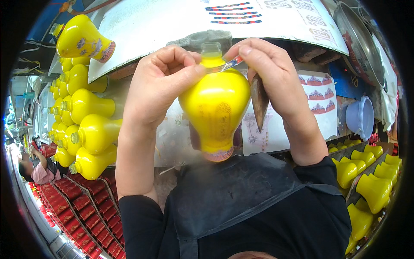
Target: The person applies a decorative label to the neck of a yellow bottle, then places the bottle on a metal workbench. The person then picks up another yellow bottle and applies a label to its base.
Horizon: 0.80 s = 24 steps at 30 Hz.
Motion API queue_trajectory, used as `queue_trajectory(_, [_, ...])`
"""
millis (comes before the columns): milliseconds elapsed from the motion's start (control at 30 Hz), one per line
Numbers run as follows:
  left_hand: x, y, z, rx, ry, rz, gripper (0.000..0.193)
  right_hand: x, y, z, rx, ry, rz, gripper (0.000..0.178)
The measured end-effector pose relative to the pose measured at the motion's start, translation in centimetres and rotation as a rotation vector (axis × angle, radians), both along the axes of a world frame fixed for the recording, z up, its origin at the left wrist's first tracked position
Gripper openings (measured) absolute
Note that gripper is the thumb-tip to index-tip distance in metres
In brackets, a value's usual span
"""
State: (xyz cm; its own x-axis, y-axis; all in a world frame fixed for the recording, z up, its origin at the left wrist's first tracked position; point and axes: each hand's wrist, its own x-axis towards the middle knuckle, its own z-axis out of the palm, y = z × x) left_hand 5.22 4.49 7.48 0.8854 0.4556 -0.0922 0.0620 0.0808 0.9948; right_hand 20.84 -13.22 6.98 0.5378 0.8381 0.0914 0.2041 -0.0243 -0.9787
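Note:
A glossy yellow bottle (213, 103) with a clear glass neck lies in front of me, its neck pointing away and its patterned base against my dark apron. Across the shoulder, just below the neck, runs a thin curved decal strip (224, 67) in red and blue. My left hand (157, 82) pinches the strip's left end against the bottle. The right end is between the thumb and forefinger of my right hand (271, 64). A brown, flat, pointed scraper (259, 101) is also tucked in the right hand, its tip hanging down toward me.
Behind the bottle, several similar strips (235, 16) lie on a white board (151, 26). A grey cloth (202, 39) sits at its edge. Yellow bottles (92, 108) are stacked left; more fill racks (373, 190) at right. Decal sheets (321, 103) and a lilac bucket (360, 116) are to the right.

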Motion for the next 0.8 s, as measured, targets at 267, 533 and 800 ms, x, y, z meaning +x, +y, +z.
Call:
queue_trajectory(267, [-0.1,-1.0,0.7,-0.053,-0.042,-0.035,0.011,-0.2,0.8,0.5,-0.123,-0.141,-0.003,0.034])
queue_trajectory(533, [-0.1,-1.1,0.7,-0.007,-0.026,-0.004,0.011,-0.4,0.6,0.6,-0.142,-0.154,-0.011,0.033])
queue_trajectory(800, [-0.1,-0.7,0.6,0.009,-0.014,-0.02,0.012,-0.9,-0.8,0.6,-0.014,0.018,-0.008,0.026])
